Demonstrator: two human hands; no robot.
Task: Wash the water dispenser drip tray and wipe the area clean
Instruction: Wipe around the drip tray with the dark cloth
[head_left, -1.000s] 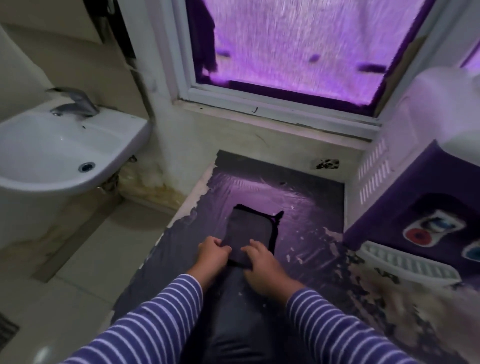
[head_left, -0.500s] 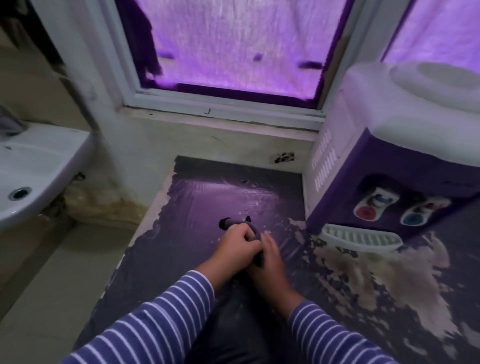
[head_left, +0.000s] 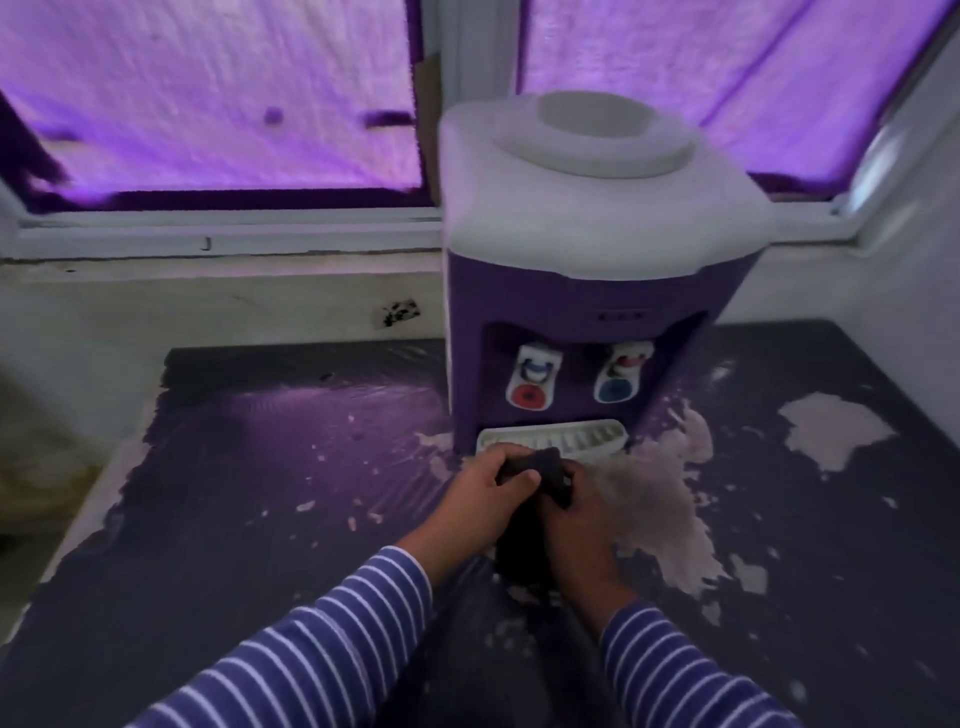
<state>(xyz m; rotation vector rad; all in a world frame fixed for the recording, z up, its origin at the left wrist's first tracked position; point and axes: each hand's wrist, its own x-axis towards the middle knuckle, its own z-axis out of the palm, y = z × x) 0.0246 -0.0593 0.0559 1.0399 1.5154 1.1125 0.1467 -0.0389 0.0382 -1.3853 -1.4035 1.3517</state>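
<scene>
A purple and white water dispenser (head_left: 592, 291) stands on a dark worn counter (head_left: 260, 467), with a red tap and a blue tap on its front. Its white ribbed drip tray (head_left: 587, 436) sits in place at the base. Just in front of the tray, my left hand (head_left: 483, 493) and my right hand (head_left: 576, 525) are both closed on a bunched dark cloth (head_left: 543, 470). The cloth's upper end reaches the tray's front edge and hides part of it.
Pale patches of peeled surface (head_left: 665, 519) spread over the counter in front of and right of the dispenser. A window ledge (head_left: 218, 244) runs behind, under purple-lit panes. A white wall (head_left: 909, 260) closes the right side. The counter's left edge (head_left: 119, 467) drops away.
The view has swung right, so the sink is gone and the dispenser is centred. The flat cloth was gathered into a bunch, and both hands carried it right to the drip tray.
</scene>
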